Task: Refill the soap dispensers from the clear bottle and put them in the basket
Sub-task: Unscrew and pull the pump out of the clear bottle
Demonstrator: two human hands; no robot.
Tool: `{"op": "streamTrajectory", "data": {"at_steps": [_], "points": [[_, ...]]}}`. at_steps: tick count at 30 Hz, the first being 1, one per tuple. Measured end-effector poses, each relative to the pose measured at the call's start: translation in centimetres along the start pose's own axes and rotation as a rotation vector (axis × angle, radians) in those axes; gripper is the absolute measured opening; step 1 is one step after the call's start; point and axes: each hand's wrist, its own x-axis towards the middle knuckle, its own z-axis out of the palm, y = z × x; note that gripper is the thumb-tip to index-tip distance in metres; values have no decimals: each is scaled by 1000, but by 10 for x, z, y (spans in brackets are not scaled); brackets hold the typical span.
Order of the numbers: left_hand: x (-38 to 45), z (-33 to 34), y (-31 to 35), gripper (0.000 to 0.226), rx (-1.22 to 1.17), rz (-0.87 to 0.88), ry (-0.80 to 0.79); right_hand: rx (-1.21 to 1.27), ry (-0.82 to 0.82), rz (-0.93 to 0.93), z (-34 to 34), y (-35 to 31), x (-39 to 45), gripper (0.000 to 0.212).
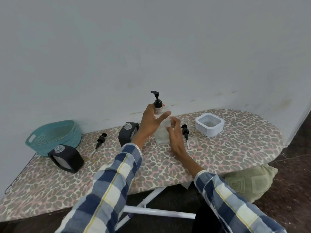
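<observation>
The clear bottle with a black pump top stands upright in the middle of the board. My left hand wraps round its upper part, thumb across the front. My right hand is beside the bottle's right side, fingers loosely spread and touching or nearly touching it. Two black soap dispensers stand with open necks: one just left of the bottle, behind my left wrist, another further left and nearer me. Two loose black pumps lie flat, one to the left and one to the right. The teal basket sits far left.
Everything rests on an ironing board with a leopard-print cover, set against a grey wall. A white square container sits at the back right. A green cushion lies on the floor beyond the board's right end.
</observation>
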Motion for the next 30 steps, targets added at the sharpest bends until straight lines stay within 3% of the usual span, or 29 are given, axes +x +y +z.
{"op": "streamTrajectory", "data": {"at_steps": [5, 12, 18, 21, 27, 30], "points": [[3, 2, -9, 65, 117, -7, 30, 12, 224, -139, -24, -64, 21, 28], [-8, 10, -6, 62, 52, 40, 71, -467, -10, -248, -21, -110, 48, 44], [-11, 7, -6, 67, 26, 62, 71, -474, -79, -330, -16, -108, 53, 26], [-11, 7, -5, 63, 47, 49, 79, -479, -143, -318, -16, -108, 49, 37], [-15, 12, -4, 62, 50, 55, 85, -463, -17, -246, -9, -107, 51, 35], [-11, 10, -7, 52, 131, 26, 70, -408, -99, -273, -3, -110, 45, 41]]}}
